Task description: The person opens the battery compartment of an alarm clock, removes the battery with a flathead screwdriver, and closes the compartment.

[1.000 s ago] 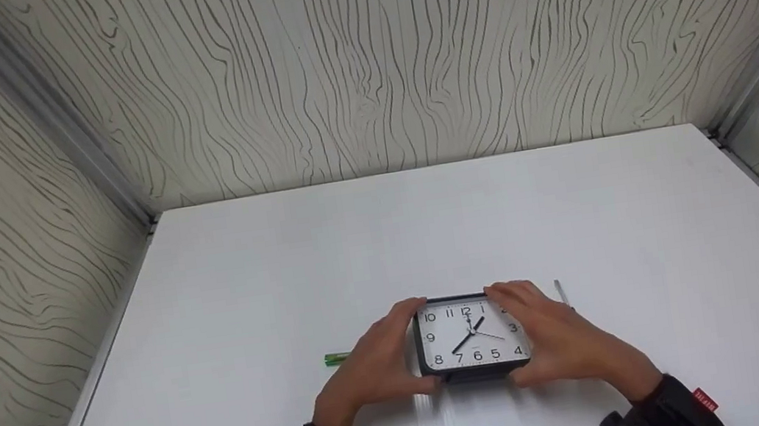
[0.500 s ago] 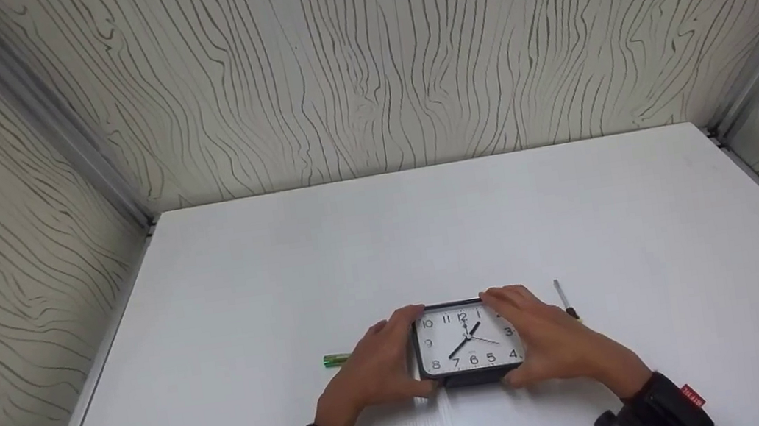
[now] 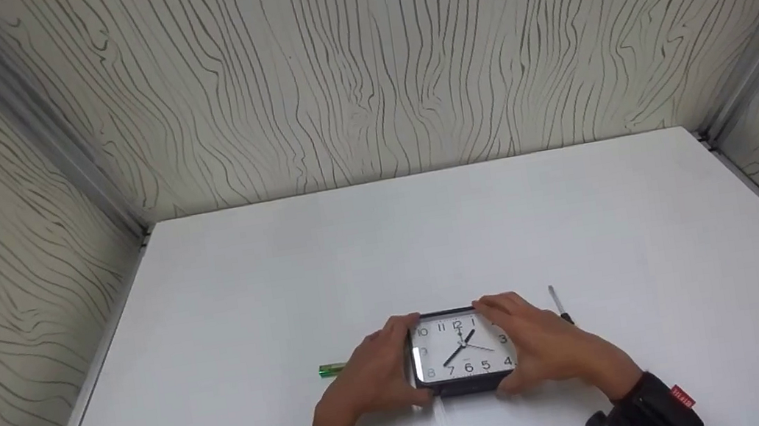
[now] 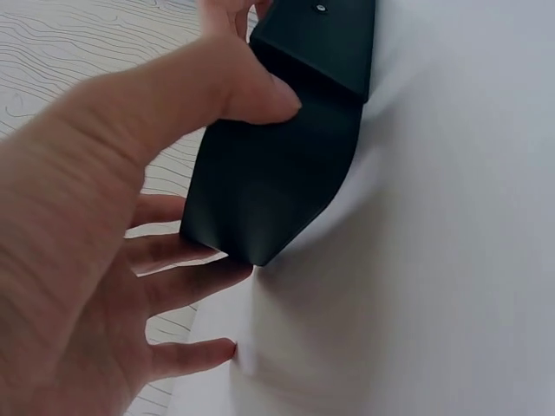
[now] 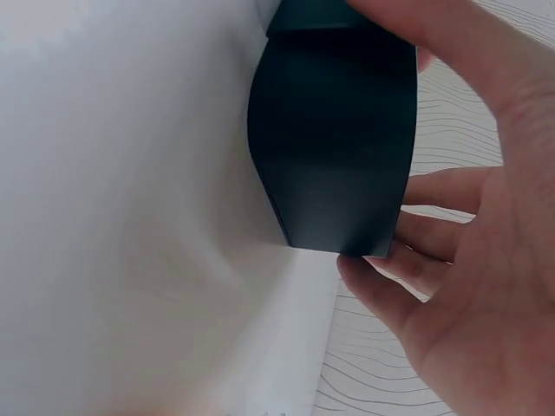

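Observation:
A rectangular clock (image 3: 471, 360) with a white dial and black case is held between both hands, its face toward the head camera. My left hand (image 3: 379, 369) grips its left end, fingers at the top edge and thumb at the lower edge. At the other end, my right hand (image 3: 547, 345) grips it the same way. The left wrist view shows the dark case (image 4: 269, 173) from the side, with the thumb pressed on it. In the right wrist view the case's other side (image 5: 334, 139) appears, fingertips touching its far edge.
Partly hidden behind the left hand lies a green object (image 3: 332, 370). A small screwdriver (image 3: 559, 305) with a metal shaft lies beyond the right hand. The white table (image 3: 385, 249) is bordered by wood-grain patterned walls (image 3: 358, 60).
The clock and both hands have shifted slightly left and lower in the head view, which itself has moved a little. Both hands keep their hold on the clock.

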The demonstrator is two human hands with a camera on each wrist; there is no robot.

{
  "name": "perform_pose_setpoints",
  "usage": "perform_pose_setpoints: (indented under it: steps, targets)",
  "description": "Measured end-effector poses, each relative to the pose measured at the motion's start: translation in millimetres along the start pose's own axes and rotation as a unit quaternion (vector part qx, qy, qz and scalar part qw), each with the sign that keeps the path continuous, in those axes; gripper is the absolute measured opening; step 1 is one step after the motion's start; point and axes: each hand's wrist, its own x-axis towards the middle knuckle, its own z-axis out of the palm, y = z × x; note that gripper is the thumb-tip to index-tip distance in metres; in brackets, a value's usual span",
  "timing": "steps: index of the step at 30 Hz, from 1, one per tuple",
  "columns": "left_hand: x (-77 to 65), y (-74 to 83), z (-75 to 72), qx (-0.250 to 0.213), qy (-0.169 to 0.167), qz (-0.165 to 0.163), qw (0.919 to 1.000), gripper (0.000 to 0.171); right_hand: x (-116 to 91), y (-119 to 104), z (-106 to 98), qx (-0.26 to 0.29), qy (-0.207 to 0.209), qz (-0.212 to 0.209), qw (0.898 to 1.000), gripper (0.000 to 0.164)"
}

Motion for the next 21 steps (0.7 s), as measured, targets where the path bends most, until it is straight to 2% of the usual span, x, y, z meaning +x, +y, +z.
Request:
perform_pose_setpoints:
  steps: [6, 14, 21]
  targets:
    - [0.6, 1.7, -0.2, 0.001, -0.003, 0.001, 1.0, 0.105, -1.1, -0.6, -0.6, 0.003, 0.0, 0.001, 1.0, 0.114]
    - [-0.4, 1.8, -0.8, -0.006, -0.02, -0.02, 0.9996, 0.105, -0.2, 0.1, 1.4, -0.003, -0.001, -0.012, 1.0, 0.116]
    - [0.9, 1.0, -0.4, -0.009, -0.017, -0.022, 0.9996, 0.104, 2.2, -0.3, -1.8, -0.007, -0.007, -0.013, 1.0, 0.116]
